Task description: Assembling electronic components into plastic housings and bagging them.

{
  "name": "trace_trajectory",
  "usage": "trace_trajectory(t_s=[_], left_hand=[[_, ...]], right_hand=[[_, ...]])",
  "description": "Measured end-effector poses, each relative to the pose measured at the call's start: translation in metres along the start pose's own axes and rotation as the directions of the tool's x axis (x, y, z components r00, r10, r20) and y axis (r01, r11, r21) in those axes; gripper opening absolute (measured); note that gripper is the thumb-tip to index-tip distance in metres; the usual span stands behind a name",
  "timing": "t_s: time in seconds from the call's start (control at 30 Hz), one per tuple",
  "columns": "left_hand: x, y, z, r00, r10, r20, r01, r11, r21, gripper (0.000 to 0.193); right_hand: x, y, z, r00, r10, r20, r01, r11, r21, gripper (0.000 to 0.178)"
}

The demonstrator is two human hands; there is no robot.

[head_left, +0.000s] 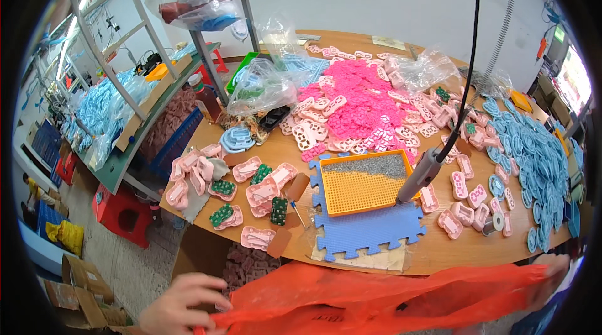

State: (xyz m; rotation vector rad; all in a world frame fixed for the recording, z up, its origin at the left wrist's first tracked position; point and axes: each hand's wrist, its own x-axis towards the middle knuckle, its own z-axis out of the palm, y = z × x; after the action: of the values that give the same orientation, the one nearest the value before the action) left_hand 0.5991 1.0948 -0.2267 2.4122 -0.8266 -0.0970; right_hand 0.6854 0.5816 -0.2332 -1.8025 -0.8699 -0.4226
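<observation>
A thin red plastic bag [389,294] is stretched wide across the lower edge of the view, in front of the table. My left hand [185,303] pinches its left end, low by the open box under the table. At the far right my right hand [552,275], blurred near the rim of the view, grips the other end. Dark marks show on the bag's wrinkled side. Just beyond it on the table lies a blue foam mat [370,235], bearing a yellow tray [357,203] partly filled with small grey pieces.
A corded screwdriver [421,175] hangs over the tray. Pink shells [260,197], some with green circuit boards [279,209], lie left. Bright pink parts [360,106] heap up behind, light-blue parts [539,166] at right. A box of pink parts [244,269] stands below; a red stool [122,216] is left.
</observation>
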Motion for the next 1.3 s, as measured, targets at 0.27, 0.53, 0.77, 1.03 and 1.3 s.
trace_trajectory(t_s=[0.27,0.53,0.77,1.03,1.3], left_hand=[[0.056,-0.025,0.07,0.813,0.539,-0.223,-0.11,-0.234,-0.966,0.018],[0.109,-0.009,0.195,0.797,-0.586,-0.146,-0.099,0.111,-0.989,0.023],[0.111,0.0,0.212,0.84,0.011,-0.543,-0.388,0.712,-0.586,0.03],[0.115,0.006,0.156,0.787,-0.094,-0.609,-0.211,0.888,-0.41,0.028],[0.108,0.001,0.129,0.962,-0.195,-0.194,-0.081,0.475,-0.876,0.026]], right_hand=[[-0.002,0.056,0.056,0.937,-0.215,0.273,0.007,0.797,0.604,0.022],[0.081,-0.021,0.202,0.739,-0.373,0.561,-0.14,0.729,0.67,0.031],[0.083,-0.011,0.187,0.392,-0.509,0.766,0.289,0.859,0.423,0.034],[0.014,0.044,0.196,0.73,-0.031,0.682,-0.206,0.943,0.263,0.088],[-0.001,0.059,0.204,0.671,0.164,0.723,-0.63,0.642,0.438,0.03]])
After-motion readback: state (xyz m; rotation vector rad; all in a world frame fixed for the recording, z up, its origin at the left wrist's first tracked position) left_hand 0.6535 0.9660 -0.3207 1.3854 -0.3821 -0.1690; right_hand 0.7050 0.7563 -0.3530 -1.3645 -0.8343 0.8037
